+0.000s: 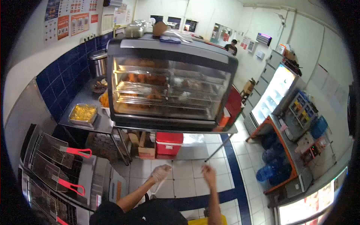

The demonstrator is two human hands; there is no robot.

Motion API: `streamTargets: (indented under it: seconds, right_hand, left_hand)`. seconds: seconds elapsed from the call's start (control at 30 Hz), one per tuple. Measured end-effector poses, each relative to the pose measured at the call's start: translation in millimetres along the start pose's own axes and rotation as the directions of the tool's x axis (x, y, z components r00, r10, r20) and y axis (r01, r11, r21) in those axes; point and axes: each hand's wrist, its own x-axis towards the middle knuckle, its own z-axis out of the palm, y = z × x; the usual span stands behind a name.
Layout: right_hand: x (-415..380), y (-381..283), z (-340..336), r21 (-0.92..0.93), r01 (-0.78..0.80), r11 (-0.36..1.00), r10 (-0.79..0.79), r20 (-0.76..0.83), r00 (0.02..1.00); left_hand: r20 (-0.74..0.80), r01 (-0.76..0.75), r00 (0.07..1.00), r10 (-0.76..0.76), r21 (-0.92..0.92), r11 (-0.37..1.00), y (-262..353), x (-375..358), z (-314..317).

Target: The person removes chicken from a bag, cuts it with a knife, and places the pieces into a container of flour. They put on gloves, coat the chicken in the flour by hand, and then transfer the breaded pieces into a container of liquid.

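My left hand [160,174] wears a clear, loose plastic glove and reaches forward over the tiled floor. Its fingers are drawn together and point to the right; what they hold, if anything, I cannot make out. Something whitish [159,186] shows just below its palm. Bare and raised at about the same height, my right hand [208,174] has its fingers curled in, with nothing seen in them. A gap of floor separates the two hands. Beyond them stands a lit glass display warmer [168,90] with fried food on its racks.
A tray of yellow food [83,114] sits on the steel table [101,128] at left. Fryer baskets with red handles [77,152] are nearer. A red cooler box [169,145] stands beneath the warmer. Blue water bottles [266,173] and a lit fridge [273,93] line the right; a person [231,47] is far back.
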Motion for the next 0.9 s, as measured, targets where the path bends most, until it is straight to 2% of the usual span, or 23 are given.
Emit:
streamTargets:
  seconds: [0.03, 0.07, 0.1, 0.13, 0.17, 0.2, 0.23, 0.27, 0.3, 0.33, 0.4, 0.43, 0.47, 0.5, 0.53, 0.57, 0.63, 0.67, 0.7, 0.77, 0.83, 0.87, 0.9]
  right_hand:
    - [68.8, -26.1, 1.2, 0.062, -0.003, 0.998, 0.007, -0.052, 0.999]
    - [116.1, -150.0, -17.9, -0.05, 0.12, 0.992, -0.122, -0.048, 0.991]
    - [164.9, -216.4, -19.6, 0.024, 0.417, 0.909, -0.412, -0.11, 0.904]
    - [205.3, -276.6, -19.2, 0.056, 0.456, 0.888, -0.45, -0.095, 0.888]
    - [239.4, -334.0, -17.4, 0.104, 0.571, 0.815, -0.564, -0.088, 0.821]
    - [285.4, -371.5, -17.0, 0.018, 0.672, 0.74, -0.673, 0.0, 0.74]
    - [327.6, -409.0, -7.0, 0.083, 0.757, 0.648, -0.76, 0.002, 0.65]
    - [371.2, -437.0, 5.9, 0.005, 0.716, 0.698, -0.716, 0.041, 0.697]
    - [429.4, -455.5, 27.7, -0.104, 0.818, 0.566, -0.824, -0.042, 0.565]
    - [475.4, -473.0, 47.7, -0.195, 0.812, 0.55, -0.833, -0.055, 0.551]
    - [546.8, -495.5, 77.4, -0.315, 0.741, 0.593, -0.789, -0.045, 0.613]
    - [596.2, -498.6, 91.0, -0.306, 0.736, 0.604, -0.761, 0.055, 0.647]
    - [623.2, -503.0, 102.5, -0.397, 0.695, 0.6, -0.735, 0.069, 0.674]
    - [648.0, -507.5, 111.7, -0.483, 0.644, 0.593, -0.705, 0.074, 0.705]
    - [674.7, -510.4, 122.9, -0.439, 0.63, 0.641, -0.651, 0.126, 0.749]
    - [698.5, -515.9, 131.7, -0.472, 0.618, 0.629, -0.584, 0.238, 0.776]
    - [746.2, -516.7, 150.8, -0.425, 0.67, 0.608, -0.55, 0.383, 0.742]
    - [745.4, -521.8, 147.6, -0.402, 0.756, 0.517, -0.567, 0.501, 0.654]
    - [754.7, -521.3, 153.6, -0.352, 0.779, 0.519, -0.569, 0.538, 0.622]
    - [741.9, -523.9, 146.6, -0.224, 0.837, 0.499, -0.687, 0.487, 0.54]
    - [744.8, -530.3, 141.6, -0.309, 0.846, 0.434, -0.735, 0.422, 0.531]
    - [752.4, -526.0, 136.4, -0.149, 0.89, 0.431, -0.794, 0.405, 0.452]
    - [749.4, -524.7, 129.6, -0.098, 0.873, 0.478, -0.807, 0.344, 0.481]
  left_hand:
    - [-0.055, 0.045, 0.997, -0.053, -0.138, 0.989, -58.8, 7.5, -2.4]
    - [-0.038, 0.298, 0.944, -0.329, -0.333, 0.894, -40.8, 14.3, -37.0]
    - [0.028, 0.499, 0.824, -0.567, -0.511, 0.7, -4.1, 17.5, -78.8]
    - [0.007, 0.49, 0.823, -0.568, -0.513, 0.704, 7.6, 17.3, -97.1]
    - [-0.003, 0.502, 0.803, -0.596, -0.535, 0.679, 14.0, 19.5, -111.7]
    - [-0.015, 0.511, 0.783, -0.622, -0.555, 0.657, 16.8, 25.6, -125.1]
    - [-0.04, 0.499, 0.784, -0.62, -0.553, 0.667, 17.8, 34.3, -134.4]
    - [-0.043, 0.464, 0.801, -0.597, -0.586, 0.665, 18.5, 43.8, -139.9]
    - [-0.047, 0.429, 0.816, -0.576, -0.619, 0.658, 21.9, 53.1, -143.8]
    - [-0.104, 0.375, 0.838, -0.536, -0.604, 0.703, 32.5, 69.2, -155.0]
    - [-0.165, 0.349, 0.827, -0.537, -0.599, 0.721, 70.7, 108.1, -191.3]
    - [-0.195, 0.326, 0.828, -0.526, -0.597, 0.733, 80.3, 130.9, -203.7]
    - [-0.356, 0.163, 0.859, -0.367, -0.49, 0.856, 78.1, 154.1, -214.2]
    - [-0.372, 0.219, 0.85, -0.373, -0.395, 0.892, 110.0, 178.4, -241.5]
    - [-0.461, 0.141, 0.86, -0.221, -0.201, 0.969, 119.4, 204.9, -260.4]
    - [-0.512, 0.077, 0.857, -0.061, 0.01, 0.997, 127.4, 228.1, -278.5]
    - [-0.583, -0.091, 0.804, 0.115, 0.071, 0.993, 164.9, 276.3, -311.2]
    - [-0.582, -0.119, 0.805, 0.117, 0.034, 0.992, 177.9, 299.5, -326.1]
    - [-0.577, -0.146, 0.809, 0.114, -0.009, 0.989, 191.3, 323.0, -340.5]
    - [-0.528, -0.148, 0.777, 0.342, 0.376, 0.915, 224.8, 374.0, -375.3]
    - [-0.512, -0.043, 0.731, 0.451, 0.625, 0.779, 224.8, 433.8, -399.2]
    - [-0.462, -0.07, 0.747, 0.479, 0.661, 0.747, 223.7, 465.7, -414.2]
    - [-0.41, -0.101, 0.759, 0.506, 0.694, 0.713, 220.6, 496.9, -427.8]
